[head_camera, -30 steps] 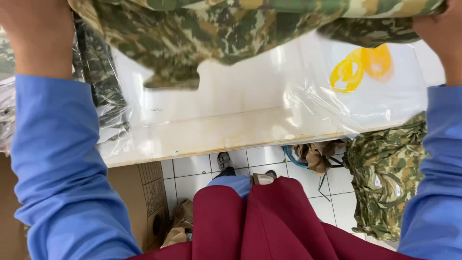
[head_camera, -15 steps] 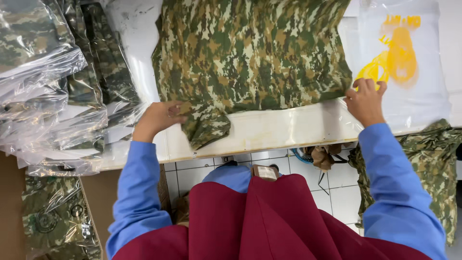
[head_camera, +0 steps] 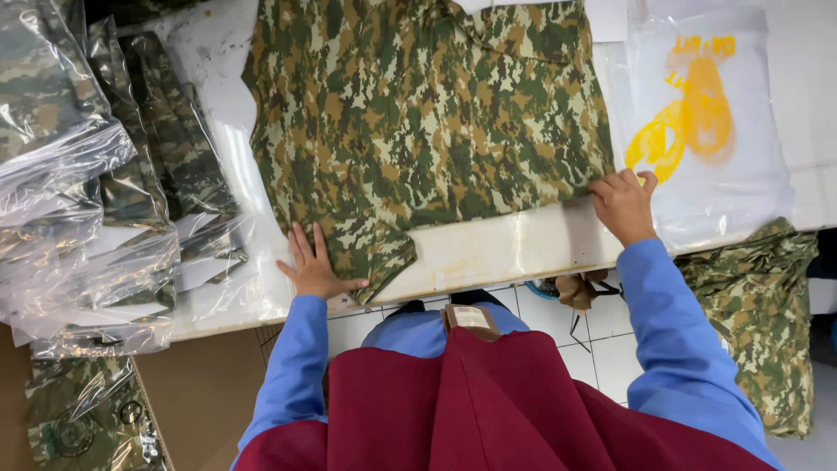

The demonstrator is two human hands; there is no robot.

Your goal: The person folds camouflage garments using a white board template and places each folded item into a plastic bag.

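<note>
A green and tan camouflage garment [head_camera: 427,122] lies spread flat on a white table [head_camera: 497,249]. My left hand [head_camera: 314,266] rests flat with fingers apart at the garment's lower left corner, beside a folded-down flap of cloth. My right hand [head_camera: 623,201] pinches the garment's lower right edge near the table's front. Both sleeves are blue, and a dark red apron [head_camera: 488,410] hangs below.
Bagged camouflage garments [head_camera: 96,166] are stacked at the left. A clear plastic bag with a yellow print [head_camera: 706,131] lies at the right. More camouflage cloth [head_camera: 758,323] hangs at the lower right; a cardboard box [head_camera: 200,392] stands on the tiled floor.
The garment came down from in front of the camera and now lies spread on the table. My left hand has opened flat at its lower left corner; my right hand stays on the right edge.
</note>
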